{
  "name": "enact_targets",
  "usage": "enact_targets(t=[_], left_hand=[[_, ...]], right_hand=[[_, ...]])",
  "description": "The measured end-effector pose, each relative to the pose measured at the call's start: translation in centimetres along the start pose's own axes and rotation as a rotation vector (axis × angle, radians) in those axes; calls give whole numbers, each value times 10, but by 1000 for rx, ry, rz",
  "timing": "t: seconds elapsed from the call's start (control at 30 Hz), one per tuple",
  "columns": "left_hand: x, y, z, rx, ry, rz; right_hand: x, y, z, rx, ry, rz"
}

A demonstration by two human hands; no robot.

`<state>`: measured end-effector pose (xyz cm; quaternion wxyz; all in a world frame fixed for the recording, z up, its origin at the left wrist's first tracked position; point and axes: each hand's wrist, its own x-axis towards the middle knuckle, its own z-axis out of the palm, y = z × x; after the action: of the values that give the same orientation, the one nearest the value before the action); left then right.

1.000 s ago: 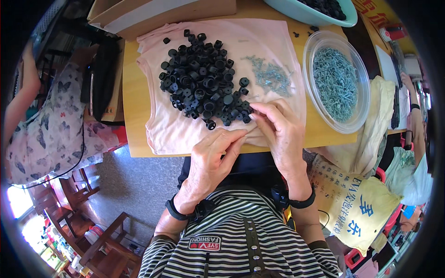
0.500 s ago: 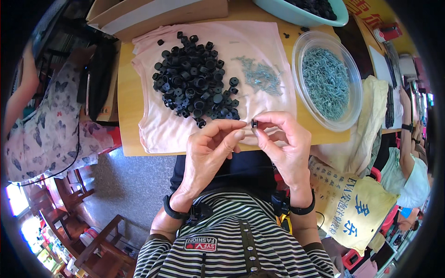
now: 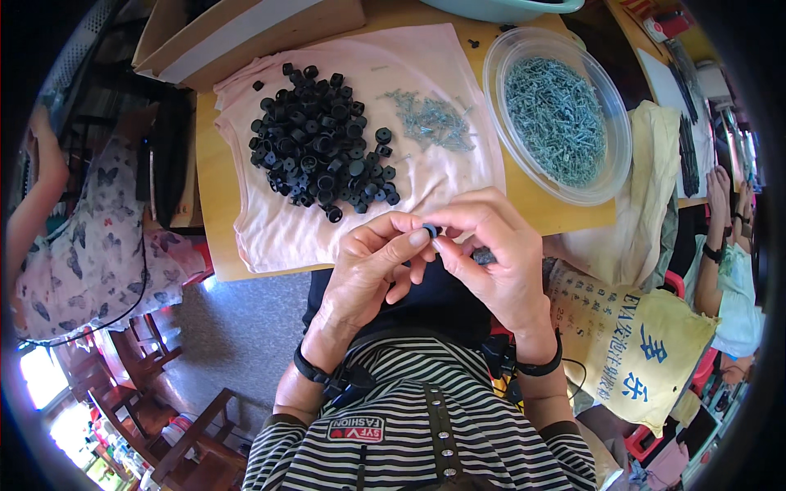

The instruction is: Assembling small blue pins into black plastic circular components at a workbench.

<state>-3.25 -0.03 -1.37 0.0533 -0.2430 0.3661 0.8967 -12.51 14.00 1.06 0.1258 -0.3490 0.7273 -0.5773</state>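
A small round black plastic cap (image 3: 431,231) is pinched between my two hands, just in front of the table's near edge. My left hand (image 3: 372,258) presses thumb and forefinger together at its left side; whether a screw is also in that pinch is too small to make out. From the other side, thumb and fingers of my right hand (image 3: 491,245) grip the same cap. Beyond my hands lies a large pile of matching black caps (image 3: 315,143) on a pink cloth (image 3: 270,233). Right of that pile, a small heap of silver screws (image 3: 438,123) is spread on the cloth.
A clear round plastic tub (image 3: 494,90) full of screws stands on the wooden table (image 3: 219,204) at right. Behind are a cardboard box (image 3: 237,41) and a light blue basin (image 3: 508,8). A yellowish sack (image 3: 630,352) is at lower right. Other people's arms show at both sides.
My hands have come closer together, and the cap now sits against the left fingertips as well as the right ones. The whole view has shifted slightly, with the table appearing farther up and left.
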Motion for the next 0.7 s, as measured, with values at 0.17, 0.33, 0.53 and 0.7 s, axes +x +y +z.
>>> enact_targets(t=[0.17,0.33,0.53,0.7], left_hand=[[-2,0,0,-96,-23,-55],[-3,5,3,-4,-19,-61],[13,25,10,1210,318,757],[38,33,10,1613,399,949]], right_hand=[[-4,7,-4,240,-34,121],[-5,19,-5,357,-56,111],[-7,16,-4,224,71,311],[-4,36,1,-343,80,63]])
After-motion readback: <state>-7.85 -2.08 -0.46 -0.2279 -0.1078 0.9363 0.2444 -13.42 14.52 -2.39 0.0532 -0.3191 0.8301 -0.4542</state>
